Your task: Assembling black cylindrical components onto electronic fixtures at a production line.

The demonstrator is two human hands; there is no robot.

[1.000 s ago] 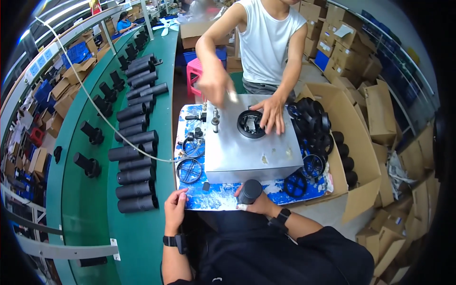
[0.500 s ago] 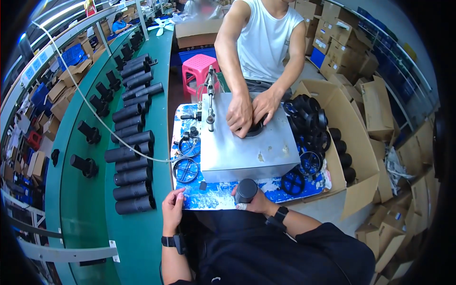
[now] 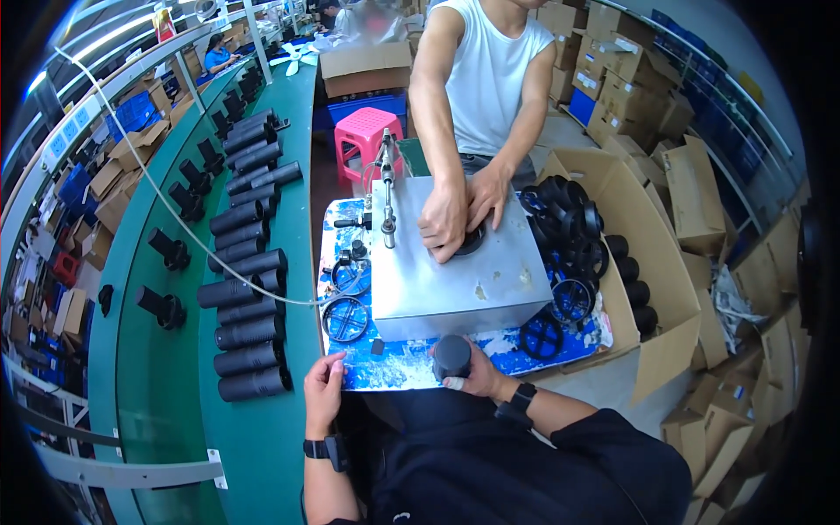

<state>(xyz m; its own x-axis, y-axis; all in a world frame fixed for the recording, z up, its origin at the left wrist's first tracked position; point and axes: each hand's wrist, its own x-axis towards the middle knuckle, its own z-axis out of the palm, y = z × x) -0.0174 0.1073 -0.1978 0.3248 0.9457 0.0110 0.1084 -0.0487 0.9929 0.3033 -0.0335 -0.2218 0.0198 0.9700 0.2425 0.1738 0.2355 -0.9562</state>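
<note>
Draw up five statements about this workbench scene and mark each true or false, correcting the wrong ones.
1. The person's right hand holds a dark cylindrical part. True.
2. The person's left hand holds a second such part. False: it holds nothing visible and is at the near left edge of the blue board.
3. Both of the co-worker's hands are at the top of the metal box. True.
4. The stool beyond the box is green. False: it is pink.
5. Black tubes lie in a row on the green bench. True.
</note>
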